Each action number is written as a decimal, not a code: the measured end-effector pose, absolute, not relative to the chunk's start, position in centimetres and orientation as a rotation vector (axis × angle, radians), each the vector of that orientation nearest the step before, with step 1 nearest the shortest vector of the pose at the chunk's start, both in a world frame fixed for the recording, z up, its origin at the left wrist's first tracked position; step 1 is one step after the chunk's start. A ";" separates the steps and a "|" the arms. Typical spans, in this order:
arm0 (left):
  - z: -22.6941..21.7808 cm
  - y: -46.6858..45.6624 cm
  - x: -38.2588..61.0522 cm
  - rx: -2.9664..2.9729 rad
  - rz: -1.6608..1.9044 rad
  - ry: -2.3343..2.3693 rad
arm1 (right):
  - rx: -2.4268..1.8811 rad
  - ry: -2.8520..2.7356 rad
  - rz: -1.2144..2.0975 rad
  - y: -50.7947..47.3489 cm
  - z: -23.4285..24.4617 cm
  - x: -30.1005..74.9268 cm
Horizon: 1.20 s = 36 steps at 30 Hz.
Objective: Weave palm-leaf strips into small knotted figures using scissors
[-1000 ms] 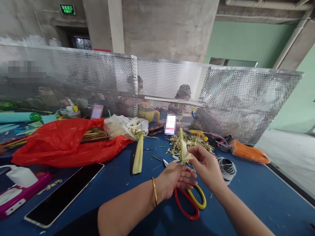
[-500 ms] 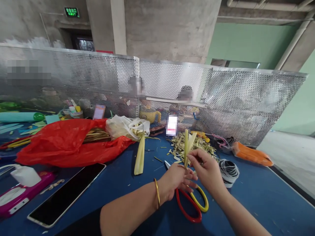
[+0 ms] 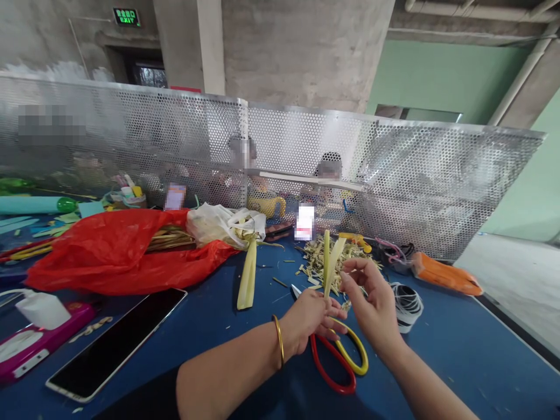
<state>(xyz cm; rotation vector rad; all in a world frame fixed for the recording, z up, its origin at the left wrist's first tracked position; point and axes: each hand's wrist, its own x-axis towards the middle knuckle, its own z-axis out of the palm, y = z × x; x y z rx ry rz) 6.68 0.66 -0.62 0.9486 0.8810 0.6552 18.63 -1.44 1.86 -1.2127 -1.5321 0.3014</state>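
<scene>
My left hand [image 3: 312,318], with a gold bangle at the wrist, is closed round the lower end of a pale green leaf strip [image 3: 329,263] that stands upright in two blades. My right hand [image 3: 371,300] is just right of the strip, its fingers curled and pinched together near the strip's base; what they hold is hidden. Under both hands lie scissors [image 3: 339,361] with one red and one yellow handle loop, on the blue table [image 3: 227,344]. A heap of leaf trimmings [image 3: 350,256] lies just beyond.
A red plastic bag [image 3: 109,251] with leaves, a white bag [image 3: 223,224] and a loose leaf strip [image 3: 247,274] lie left. A tablet [image 3: 116,344] and pink case [image 3: 35,347] sit near left. A wire coil [image 3: 406,303] and orange object [image 3: 444,274] lie right. A perforated metal screen [image 3: 394,175] backs the table; people sit behind.
The strip's two blades now stand apart and upright. My right hand has dropped from the strip's upper part to beside its base. My left hand keeps its grip.
</scene>
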 end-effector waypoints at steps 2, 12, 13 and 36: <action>-0.8 0.7 6.8 0.958 0.661 0.889 | -1.230 -1.576 0.279 -1.4 1.9 18.5; -1.3 0.5 7.1 1.006 0.654 0.942 | -1.436 -1.549 0.316 -0.6 1.6 18.4; -1.4 0.5 7.1 1.010 0.651 0.937 | -1.437 -1.567 0.295 -0.7 1.6 18.5; 0.1 4.1 5.1 0.527 0.596 0.624 | -0.945 -2.306 0.062 -2.6 4.1 18.5</action>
